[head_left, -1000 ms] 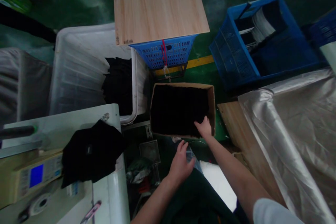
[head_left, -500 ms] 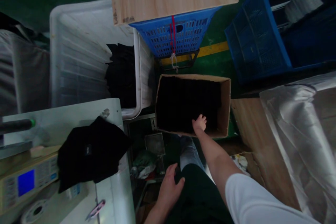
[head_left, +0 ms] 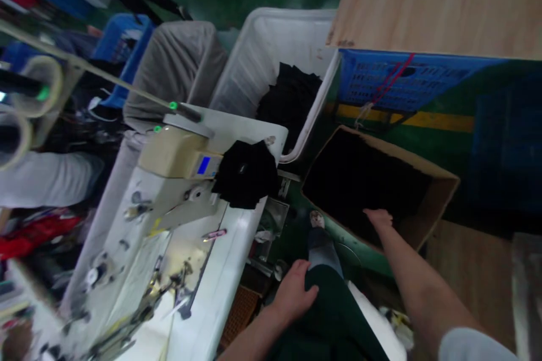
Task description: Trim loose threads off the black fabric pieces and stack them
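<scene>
My right hand (head_left: 380,219) reaches into a cardboard box (head_left: 440,203), against the dark black cloth (head_left: 364,175) that fills it; its fingers are partly hidden and whether they grip the cloth is unclear. Over my lap, near my dark green apron (head_left: 334,304), my left hand (head_left: 295,289) hangs with thumb and fingers apart and nothing in it. A bundle of black fabric (head_left: 249,175) with a small label lies on the corner of the sewing machine table (head_left: 237,248), left of the box.
Behind the table is a white plastic bin (head_left: 262,39) with black pieces inside. A wooden board (head_left: 440,5) rests on a blue crate (head_left: 381,79) beyond the box. Small pink-handled snips (head_left: 215,234) lie on the table. A person's grey sleeve (head_left: 46,179) shows at far left.
The view has swung left, bringing the sewing machine into sight and shifting the box rightward in the picture. My right hand is still at the black cloth, and my left hand is still over my lap.
</scene>
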`<state>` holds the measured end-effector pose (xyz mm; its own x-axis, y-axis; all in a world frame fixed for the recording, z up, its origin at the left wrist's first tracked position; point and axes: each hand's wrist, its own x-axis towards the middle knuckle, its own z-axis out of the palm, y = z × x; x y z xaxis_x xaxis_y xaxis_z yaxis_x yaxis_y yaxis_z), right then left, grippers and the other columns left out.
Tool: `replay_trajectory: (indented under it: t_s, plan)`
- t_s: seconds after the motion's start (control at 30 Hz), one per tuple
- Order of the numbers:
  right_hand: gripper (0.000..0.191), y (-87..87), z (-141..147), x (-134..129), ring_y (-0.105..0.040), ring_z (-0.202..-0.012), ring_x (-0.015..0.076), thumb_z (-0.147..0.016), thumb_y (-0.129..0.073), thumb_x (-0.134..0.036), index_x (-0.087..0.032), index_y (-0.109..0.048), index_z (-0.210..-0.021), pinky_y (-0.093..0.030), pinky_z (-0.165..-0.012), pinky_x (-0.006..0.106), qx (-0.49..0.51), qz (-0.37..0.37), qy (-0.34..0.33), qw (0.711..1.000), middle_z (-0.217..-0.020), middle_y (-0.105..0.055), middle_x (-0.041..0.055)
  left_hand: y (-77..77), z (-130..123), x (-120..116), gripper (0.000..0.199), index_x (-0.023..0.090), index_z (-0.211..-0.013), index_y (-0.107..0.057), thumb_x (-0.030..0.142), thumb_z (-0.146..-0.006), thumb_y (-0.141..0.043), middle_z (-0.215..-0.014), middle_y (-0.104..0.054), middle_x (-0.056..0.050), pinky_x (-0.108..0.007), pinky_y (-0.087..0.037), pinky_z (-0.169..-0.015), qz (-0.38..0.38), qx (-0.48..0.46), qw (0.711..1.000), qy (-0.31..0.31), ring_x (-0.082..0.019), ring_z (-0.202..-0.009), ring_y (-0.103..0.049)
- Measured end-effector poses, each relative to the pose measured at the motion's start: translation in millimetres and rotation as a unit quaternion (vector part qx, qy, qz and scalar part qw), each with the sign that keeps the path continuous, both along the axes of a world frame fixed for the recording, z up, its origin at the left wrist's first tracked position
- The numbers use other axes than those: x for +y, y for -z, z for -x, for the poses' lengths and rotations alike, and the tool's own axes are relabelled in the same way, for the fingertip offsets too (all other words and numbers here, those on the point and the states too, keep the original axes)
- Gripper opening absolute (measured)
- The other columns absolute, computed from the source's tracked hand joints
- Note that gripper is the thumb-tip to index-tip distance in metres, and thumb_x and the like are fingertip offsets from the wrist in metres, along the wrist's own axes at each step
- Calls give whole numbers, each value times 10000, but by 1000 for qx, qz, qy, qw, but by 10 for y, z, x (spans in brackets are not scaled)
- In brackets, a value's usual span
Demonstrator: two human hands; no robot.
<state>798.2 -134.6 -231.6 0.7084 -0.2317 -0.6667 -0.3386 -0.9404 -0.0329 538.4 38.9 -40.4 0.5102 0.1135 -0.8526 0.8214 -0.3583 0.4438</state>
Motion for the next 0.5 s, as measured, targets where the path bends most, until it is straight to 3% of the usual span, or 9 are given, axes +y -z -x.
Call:
replay_trajectory:
  t_s: [0.07, 0.17, 0.27, 0.33, 0.43, 0.5]
  plan:
    - [391, -285, 69, 72, -585, -1162, 268, -950, -622, -327, -164, -550, -1298, -509, -965, 491, -41, -11, -27, 999, -1332, -559, 116, -135, 144, 13, 633, 85, -1369, -538, 305, -776, -559, -1417, -528, -159, -333, -338, -1157, -15, -12, 1000, -20, -270, -1313, -497]
    - [397, -697, 316, 313, -559, -1214, 308, -938, -536, -224, -66, -536, -1303, -475, -1004, 467, -83, -105, -122, 983, -1313, -569, 206, -298, 476, 10, 624, 108, -1382, -533, 341, -803, -539, -1415, -544, -150, -352, -343, -1155, -41, -10, 997, -57, -274, -1311, -506]
    - [371, -1074, 759, 737, -651, -1042, 291, -921, -454, -271, -109, -603, -1220, -522, -913, 425, -78, -242, -254, 933, -1185, -655, 186, -416, 936, -12, 598, 133, -1359, -562, 360, -806, -540, -1383, -587, -141, -374, -365, -1142, -61, 3, 991, -116, -285, -1290, -533]
    - [337, -1316, 1162, 1068, -674, -961, 265, -920, -430, -318, -181, -650, -1134, -537, -875, 399, -56, -331, -356, 872, -1106, -697, 134, -473, 1290, -40, 574, 148, -1319, -597, 346, -782, -564, -1344, -620, -137, -391, -402, -1112, -72, 12, 984, -162, -299, -1252, -566]
    - [302, -1651, 1863, 1523, -665, -999, 238, -924, -429, -317, -242, -674, -1084, -519, -925, 375, -22, -433, -507, 745, -1112, -703, 73, -523, 1864, -126, 522, 178, -1248, -640, 308, -743, -599, -1285, -660, -126, -414, -443, -1062, -90, 25, 968, -232, -314, -1201, -601]
    - [285, -1825, 2333, 1775, -659, -996, 229, -931, -436, -288, -254, -691, -1052, -514, -920, 359, 4, -462, -594, 659, -1072, -711, 57, -536, 2265, -225, 508, 189, -1231, -644, 286, -734, -609, -1273, -667, -119, -413, -449, -1046, -102, 29, 954, -281, -311, -1185, -610]
